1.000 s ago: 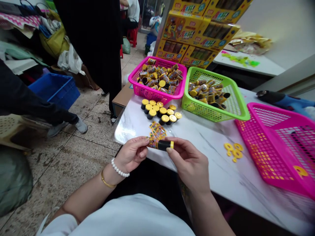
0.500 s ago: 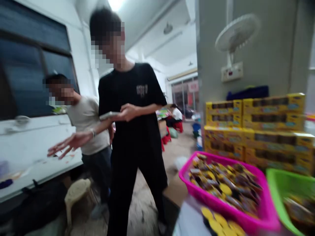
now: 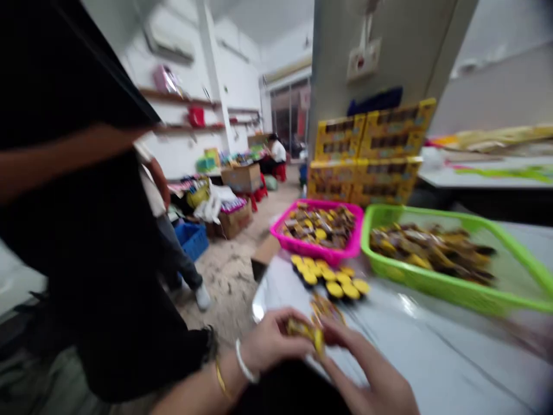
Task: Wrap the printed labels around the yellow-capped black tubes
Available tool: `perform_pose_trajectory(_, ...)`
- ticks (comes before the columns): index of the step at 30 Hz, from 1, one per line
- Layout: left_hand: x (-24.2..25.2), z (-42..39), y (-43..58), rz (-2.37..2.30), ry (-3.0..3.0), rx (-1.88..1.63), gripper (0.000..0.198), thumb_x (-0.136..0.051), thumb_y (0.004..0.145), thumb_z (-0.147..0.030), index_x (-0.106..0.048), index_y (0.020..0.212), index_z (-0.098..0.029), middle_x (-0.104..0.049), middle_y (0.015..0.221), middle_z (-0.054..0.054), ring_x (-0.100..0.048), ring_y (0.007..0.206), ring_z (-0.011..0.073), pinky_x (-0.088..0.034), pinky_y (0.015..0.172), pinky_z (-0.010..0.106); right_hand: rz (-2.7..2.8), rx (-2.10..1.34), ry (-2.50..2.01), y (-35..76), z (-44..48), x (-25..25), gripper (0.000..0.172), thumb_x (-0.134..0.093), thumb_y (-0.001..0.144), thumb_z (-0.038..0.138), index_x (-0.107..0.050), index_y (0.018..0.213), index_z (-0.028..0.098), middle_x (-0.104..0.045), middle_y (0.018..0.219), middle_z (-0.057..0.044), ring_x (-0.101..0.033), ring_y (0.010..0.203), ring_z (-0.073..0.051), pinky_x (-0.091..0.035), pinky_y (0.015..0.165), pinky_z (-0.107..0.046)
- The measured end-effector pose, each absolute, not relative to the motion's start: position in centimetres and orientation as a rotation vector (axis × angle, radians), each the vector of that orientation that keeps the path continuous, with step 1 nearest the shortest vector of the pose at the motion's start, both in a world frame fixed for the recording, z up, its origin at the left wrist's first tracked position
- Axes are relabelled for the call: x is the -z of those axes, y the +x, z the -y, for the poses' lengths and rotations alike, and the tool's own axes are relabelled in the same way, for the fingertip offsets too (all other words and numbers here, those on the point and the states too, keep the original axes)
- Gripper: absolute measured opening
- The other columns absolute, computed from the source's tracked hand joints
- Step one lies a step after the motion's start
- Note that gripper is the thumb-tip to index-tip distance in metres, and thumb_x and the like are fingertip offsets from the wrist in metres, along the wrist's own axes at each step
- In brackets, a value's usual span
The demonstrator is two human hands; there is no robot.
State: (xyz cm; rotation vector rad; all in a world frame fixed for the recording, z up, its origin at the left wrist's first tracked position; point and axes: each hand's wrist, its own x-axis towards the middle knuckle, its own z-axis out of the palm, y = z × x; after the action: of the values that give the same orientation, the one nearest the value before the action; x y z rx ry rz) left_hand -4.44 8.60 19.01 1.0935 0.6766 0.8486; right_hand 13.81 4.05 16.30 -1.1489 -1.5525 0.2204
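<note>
The picture is smeared by motion. My left hand (image 3: 272, 346) and my right hand (image 3: 367, 374) meet at the near edge of the white table (image 3: 432, 346), both closed round a small black tube with a yellow cap (image 3: 309, 334). Just beyond them lies a small pile of printed stickers (image 3: 328, 306). Farther back stands a cluster of black tubes with yellow caps (image 3: 330, 279), upright on the table.
A pink basket (image 3: 319, 249) and a green basket (image 3: 449, 285) hold several labelled tubes. Yellow cartons (image 3: 367, 153) are stacked behind. A person in black (image 3: 95, 259) stands close at my left; another sits far back.
The view swung up to the standing people and has come back down toward the table. My hands are again in view, still on the tube. The person in black now fills the left side.
</note>
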Motion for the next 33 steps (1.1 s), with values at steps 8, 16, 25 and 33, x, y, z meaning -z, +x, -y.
perform_pose_trajectory(8, -17.7, -9.2, -5.1, -0.615, 1.327, -0.744, 0.036, -0.085, 0.072, -0.032, -0.073, 0.100, -0.014, -0.071, 0.092, 0.006, -0.065, 0.086, 0.0152, -0.049, 0.081, 0.024, 1.438, -0.626, -1.224, 13.0, -2.2, -16.6, 0.041, -0.078, 0.081, 0.028, -0.067, 0.120, 0.023, -0.074, 0.097, -0.005, -0.073, 0.081, -0.020, -0.063, 0.079, -0.037)
perform_pose_trajectory(16, -15.4, -9.9, -6.0, -0.646, 1.140, -0.653, 0.043, -0.079, 0.076, -0.043, -0.067, 0.103, -0.012, -0.066, 0.078, 0.004, -0.057, 0.061, 0.0106, -0.047, 0.055, 0.021, 1.686, -0.424, -1.172, 12.7, -2.8, -15.7, 0.034, -0.075, 0.084, 0.020, -0.072, 0.117, 0.029, -0.072, 0.099, -0.005, -0.070, 0.085, -0.019, -0.060, 0.079, -0.035)
perform_pose_trajectory(25, -15.3, -9.9, -5.4, -0.544, 1.317, -0.850, 0.023, -0.079, 0.076, -0.022, -0.073, 0.097, -0.015, -0.070, 0.098, 0.008, -0.065, 0.093, 0.0180, -0.051, 0.088, 0.029, 1.589, -0.391, -1.197, 12.5, -2.5, -15.3, 0.027, -0.077, 0.079, 0.014, -0.076, 0.104, 0.026, -0.075, 0.099, -0.007, -0.073, 0.088, -0.021, -0.062, 0.081, -0.036)
perform_pose_trajectory(33, -15.2, -9.9, -4.7, -0.470, 1.653, -0.945, 0.031, -0.075, 0.077, -0.015, -0.072, 0.108, -0.020, -0.069, 0.110, 0.009, -0.064, 0.101, 0.0196, -0.049, 0.095, 0.033, 0.974, -1.170, -1.255, 12.6, -2.3, -13.8, 0.028, -0.081, 0.078, 0.040, -0.075, 0.096, 0.020, -0.075, 0.080, -0.004, -0.071, 0.063, -0.016, -0.062, 0.065, -0.030)
